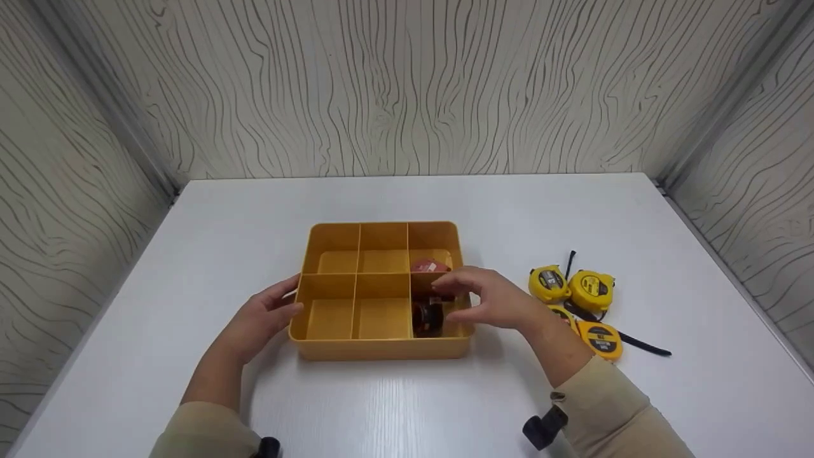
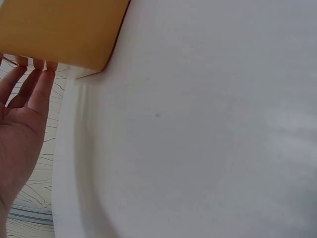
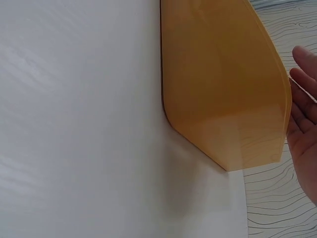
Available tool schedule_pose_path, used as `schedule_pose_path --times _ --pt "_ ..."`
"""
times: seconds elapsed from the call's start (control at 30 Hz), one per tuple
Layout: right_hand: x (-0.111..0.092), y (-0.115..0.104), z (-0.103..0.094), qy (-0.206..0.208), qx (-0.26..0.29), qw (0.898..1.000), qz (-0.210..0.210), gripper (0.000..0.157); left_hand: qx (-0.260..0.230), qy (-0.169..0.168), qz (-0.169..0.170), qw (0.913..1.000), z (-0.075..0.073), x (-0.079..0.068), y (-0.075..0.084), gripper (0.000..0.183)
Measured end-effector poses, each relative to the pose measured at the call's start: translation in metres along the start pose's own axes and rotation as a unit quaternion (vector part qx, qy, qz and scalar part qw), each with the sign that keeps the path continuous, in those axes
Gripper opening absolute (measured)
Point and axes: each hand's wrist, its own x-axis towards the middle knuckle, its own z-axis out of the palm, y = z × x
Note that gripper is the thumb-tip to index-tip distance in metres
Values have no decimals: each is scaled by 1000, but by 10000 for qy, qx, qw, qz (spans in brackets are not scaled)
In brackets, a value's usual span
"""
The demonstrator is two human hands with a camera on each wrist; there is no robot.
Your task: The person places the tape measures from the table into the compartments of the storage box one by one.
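Observation:
A yellow-orange box (image 1: pixel 381 348) with six compartments stands on the white table. My left hand (image 1: pixel 264 321) touches its left wall, fingers nearly straight at the rim; the left wrist view shows those fingers (image 2: pixel 42 94) against the outside. Over the front right compartment is my right hand (image 1: pixel 493 296), thumb and fingers spread apart with a gap between them. Below it, a dark, rounded tape measure (image 1: pixel 427 318) lies in that compartment, partly hidden by the fingers. A red, rounded object (image 1: pixel 429 265) with a pale label sits in the back right compartment.
To the right of the box lie several yellow tape measures (image 1: pixel 591 289) with black straps (image 1: pixel 645 345), one partly behind the right forearm. Wood-patterned panels (image 1: pixel 381 89) enclose the table (image 1: pixel 381 407) at the back and sides.

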Motion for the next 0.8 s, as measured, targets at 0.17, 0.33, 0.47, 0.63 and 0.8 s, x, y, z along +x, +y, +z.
schedule_pose_path --times 0.17,0.33,0.47,0.63,0.8 --pt "-2 0 -6 167 272 9995 -90 42 -38 -20 48 10000 0 0 0 54" --pt "-6 2 -17 309 500 9982 -79 42 -29 13 27 10000 1 0 0 54" --pt "-12 6 -26 552 519 9971 -87 38 -12 33 -8 10000 1 0 0 55" --pt "-18 13 -38 959 550 9939 -6 39 22 25 -17 10000 0 0 1 56" --pt "-25 20 -50 1258 654 9897 182 40 35 32 -59 10000 0 0 2 56"
